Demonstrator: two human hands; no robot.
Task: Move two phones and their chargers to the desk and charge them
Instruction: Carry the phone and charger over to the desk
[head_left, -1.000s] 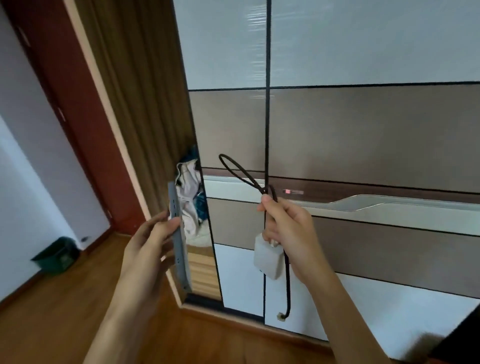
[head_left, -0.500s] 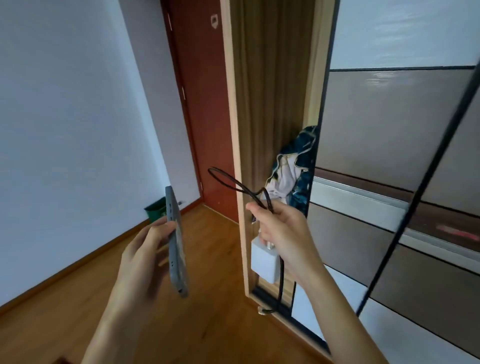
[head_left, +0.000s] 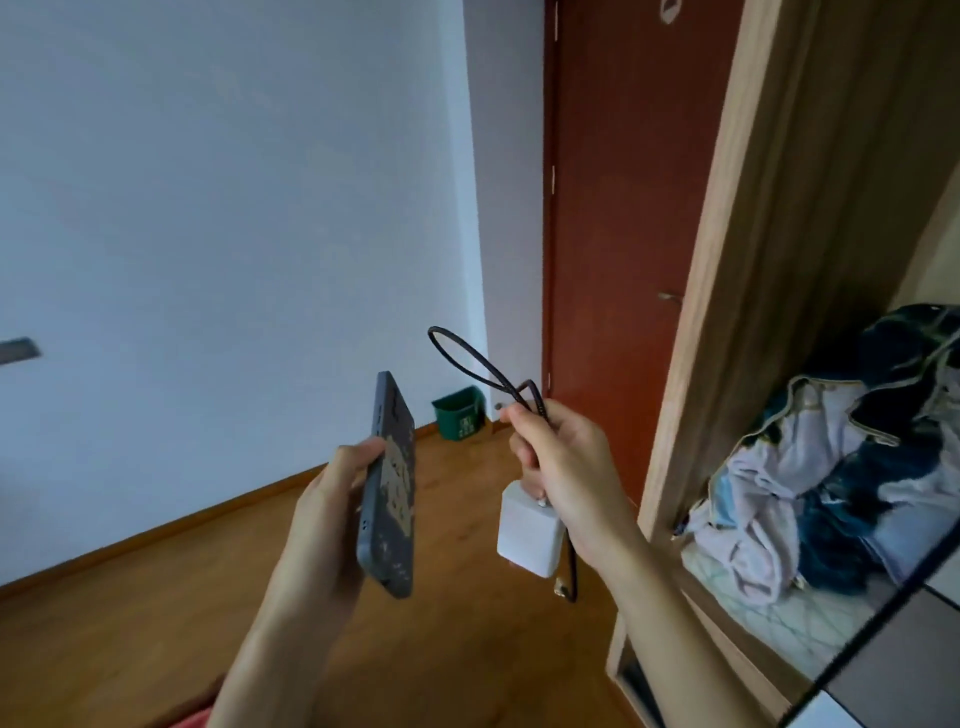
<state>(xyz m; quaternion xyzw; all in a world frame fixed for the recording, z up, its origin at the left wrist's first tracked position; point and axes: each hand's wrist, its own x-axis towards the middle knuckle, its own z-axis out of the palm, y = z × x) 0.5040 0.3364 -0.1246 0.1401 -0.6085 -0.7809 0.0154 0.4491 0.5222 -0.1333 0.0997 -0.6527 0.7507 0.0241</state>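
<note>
My left hand grips a dark grey phone upright, its patterned back turned to the right. My right hand is closed on a charger: the white plug block hangs below my fingers and the dark cable loops up above my fist, with its free end dangling under the block. Both hands are held in the air at chest height, a short gap apart. No desk and no second phone are in view.
An open wardrobe stands on the right with crumpled white and dark blue clothes on its shelf. A red-brown door is ahead. A small green bin sits on the wooden floor by the white wall.
The view has swung left, away from the wardrobe's sliding doors toward the white wall and the red-brown door. Both hands keep their hold and the same pose.
</note>
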